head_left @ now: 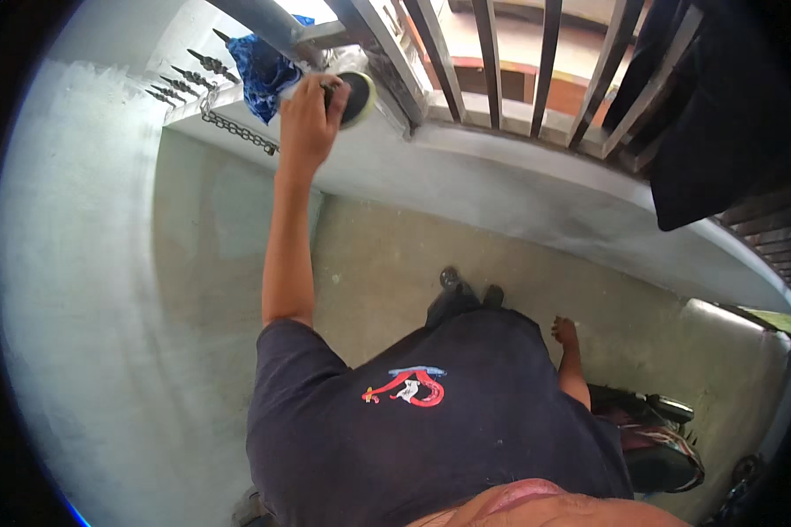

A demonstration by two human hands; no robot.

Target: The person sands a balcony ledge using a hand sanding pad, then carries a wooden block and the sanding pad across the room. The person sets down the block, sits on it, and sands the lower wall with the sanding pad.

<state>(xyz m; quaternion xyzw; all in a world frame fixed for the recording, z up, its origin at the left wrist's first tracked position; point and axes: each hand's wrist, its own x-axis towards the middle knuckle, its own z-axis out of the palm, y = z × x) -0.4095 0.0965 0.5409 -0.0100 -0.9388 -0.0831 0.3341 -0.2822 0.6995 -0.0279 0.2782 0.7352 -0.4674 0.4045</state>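
My left hand (310, 110) is stretched up to the metal railing at the top. Its fingers are closed on a round black object with a pale green rim (359, 98), whose exact kind I cannot make out. Right beside this hand a blue patterned cloth (262, 77) hangs over the railing's ledge. Some whitish material (347, 60) shows behind the round object. Down at my right side hangs my right hand (564, 330), holding nothing, its fingers loosely bent and a little apart.
Slanted metal bars (492, 66) stand on a low pale wall (501, 176). A chain (237, 132) hangs near dark pointed spikes (193, 77) at the left. Dark cloth (712, 132) drapes over the bars at right. A motorcycle (664, 465) stands behind my right arm.
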